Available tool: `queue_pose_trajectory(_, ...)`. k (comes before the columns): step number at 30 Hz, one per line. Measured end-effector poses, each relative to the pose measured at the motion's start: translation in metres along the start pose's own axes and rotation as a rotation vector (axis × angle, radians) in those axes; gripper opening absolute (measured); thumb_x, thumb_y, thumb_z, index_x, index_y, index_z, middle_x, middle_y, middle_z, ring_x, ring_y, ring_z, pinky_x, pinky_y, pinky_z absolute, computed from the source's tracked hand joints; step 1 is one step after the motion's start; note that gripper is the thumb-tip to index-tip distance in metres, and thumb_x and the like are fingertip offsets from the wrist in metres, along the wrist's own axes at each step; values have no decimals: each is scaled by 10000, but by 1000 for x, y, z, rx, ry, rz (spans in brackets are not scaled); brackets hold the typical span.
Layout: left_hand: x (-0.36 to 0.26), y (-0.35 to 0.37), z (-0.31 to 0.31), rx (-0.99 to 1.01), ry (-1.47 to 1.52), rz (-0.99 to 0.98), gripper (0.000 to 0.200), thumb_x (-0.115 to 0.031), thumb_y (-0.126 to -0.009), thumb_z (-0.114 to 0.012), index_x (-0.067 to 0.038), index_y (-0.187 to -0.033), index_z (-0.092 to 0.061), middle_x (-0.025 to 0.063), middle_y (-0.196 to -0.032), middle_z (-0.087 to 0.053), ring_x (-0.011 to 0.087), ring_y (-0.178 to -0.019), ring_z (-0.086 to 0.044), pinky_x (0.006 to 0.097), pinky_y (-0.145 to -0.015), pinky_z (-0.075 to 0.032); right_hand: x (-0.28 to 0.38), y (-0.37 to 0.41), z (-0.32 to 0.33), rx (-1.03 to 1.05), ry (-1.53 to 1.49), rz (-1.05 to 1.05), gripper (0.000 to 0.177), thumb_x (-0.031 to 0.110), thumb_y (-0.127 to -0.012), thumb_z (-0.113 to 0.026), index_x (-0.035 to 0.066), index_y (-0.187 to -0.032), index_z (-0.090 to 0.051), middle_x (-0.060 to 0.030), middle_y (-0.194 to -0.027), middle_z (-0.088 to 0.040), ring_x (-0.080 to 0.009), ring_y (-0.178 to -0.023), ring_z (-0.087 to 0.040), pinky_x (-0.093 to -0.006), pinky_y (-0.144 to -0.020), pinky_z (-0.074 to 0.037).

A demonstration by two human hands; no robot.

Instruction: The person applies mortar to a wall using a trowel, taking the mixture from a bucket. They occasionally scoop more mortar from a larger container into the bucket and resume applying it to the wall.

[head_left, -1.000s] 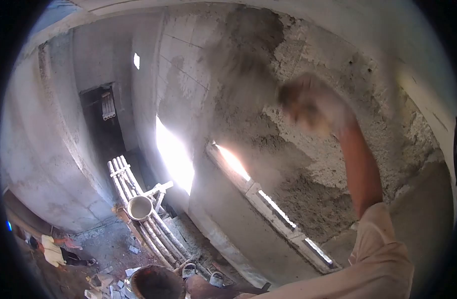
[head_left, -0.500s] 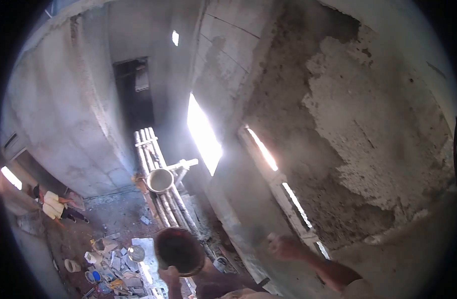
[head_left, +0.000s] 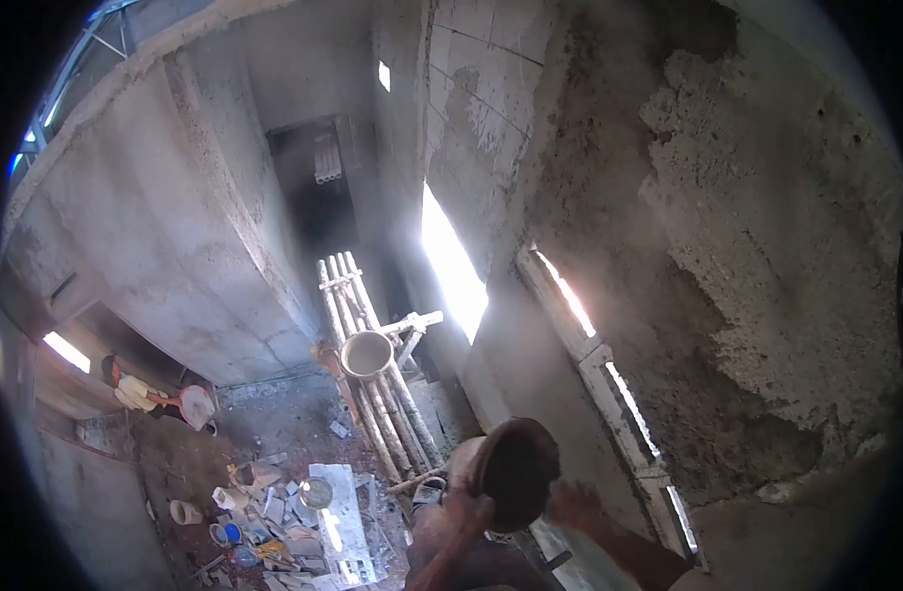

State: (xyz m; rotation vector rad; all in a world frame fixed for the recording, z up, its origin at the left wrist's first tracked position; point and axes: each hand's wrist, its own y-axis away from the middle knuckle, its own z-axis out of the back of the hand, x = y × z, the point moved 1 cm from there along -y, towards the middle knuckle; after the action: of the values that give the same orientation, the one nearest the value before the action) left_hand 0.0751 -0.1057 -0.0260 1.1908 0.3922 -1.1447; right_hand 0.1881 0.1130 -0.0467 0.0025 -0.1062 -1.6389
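My left hand grips the rim of a round, dark-bottomed mortar pan at its lower left. The pan is tilted, its hollow turned toward the wall side. Close by the pan's right edge is my right hand, blurred, its fingers not clear. To the right rises a wall partly covered with rough, darker plaster.
A second round pan rests on a bamboo pole scaffold. Far below left, a person holds a round pan. Rubble, a pale board and a bucket lie on the floor.
The mortar pan in my left hand has swung right and tilted up. My right hand is now beside it. The person below has raised a pan, and the view has shifted left.
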Motion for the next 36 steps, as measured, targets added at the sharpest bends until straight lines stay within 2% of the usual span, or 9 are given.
queue_pose_trajectory(4,2,-3,-14,139,-133,0,572,-233,-745,-652,-25,-1277,-684,253,-1054,-758,410,-1083,-730,467,-927,-563,27,-14,7,564,-372,-290,517,473,-853,-717,63,-1166,-743,-220,-1118,-741,-443,-1080,-700,-520,-963,-557)
queue_pose_trajectory(14,63,-14,-7,91,642,-190,556,-141,-749,-596,40,-1269,-674,162,-1115,-745,240,-988,-720,370,-900,-563,24,16,0,452,-751,-413,489,495,-907,-673,76,-1150,-741,-237,-1000,-748,-384,-992,-739,-477,-892,-571)
queue_pose_trajectory(18,110,-14,19,53,794,-85,426,2,-764,-645,43,-1186,-691,74,-1011,-714,154,-856,-700,282,-688,-561,24,-38,112,276,-638,-402,466,464,-915,-642,14,-1021,-708,-247,-881,-724,-442,-887,-719,-524,-828,-561)
queue_pose_trajectory(19,135,-31,13,-153,580,-9,549,-49,-695,-540,87,-1208,-678,111,-1094,-723,187,-940,-692,324,-847,-569,17,-52,130,243,-584,-362,458,457,-918,-657,15,-1028,-707,-237,-876,-726,-437,-872,-723,-527,-829,-560)
queue_pose_trajectory(21,38,29,48,-179,830,33,485,30,-735,-532,63,-1205,-648,118,-1035,-678,212,-835,-706,328,-681,-606,17,-78,187,85,-428,-266,418,420,-928,-693,26,-1070,-703,-227,-875,-732,-431,-848,-726,-537,-819,-564)
queue_pose_trajectory(25,158,-3,71,-273,821,-198,529,1,-754,-516,79,-1267,-619,165,-1097,-683,235,-884,-702,378,-776,-617,15,-117,299,-2,-418,20,495,452,-957,-705,-8,-1132,-657,-186,-829,-729,-335,-712,-735,-443,-675,-596)
queue_pose_trajectory(30,235,-3,112,-564,633,176,273,-53,-745,-548,118,-932,-649,154,-820,-648,219,-621,-540,424,-548,-438,11,-138,429,6,-576,328,328,325,-976,-709,16,-1083,-739,-99,-759,-735,-176,-593,-692,-320,-560,-581)
queue_pose_trajectory(34,321,-18,130,-756,548,87,215,-93,-763,-601,104,-845,-627,157,-786,-643,219,-633,-544,412,-545,-450,-25,-185,484,-327,-655,359,243,241,-1010,-658,22,-971,-755,-76,-785,-737,-91,-697,-705,-230,-590,-571)
queue_pose_trajectory(36,371,-43,131,-801,531,12,202,-103,-776,-615,92,-828,-626,162,-780,-644,222,-638,-547,410,-548,-462,-97,-206,513,-162,-1270,-134,296,318,-1002,-670,35,-1053,-740,-48,-862,-711,-99,-661,-652,-255,-578,-545)
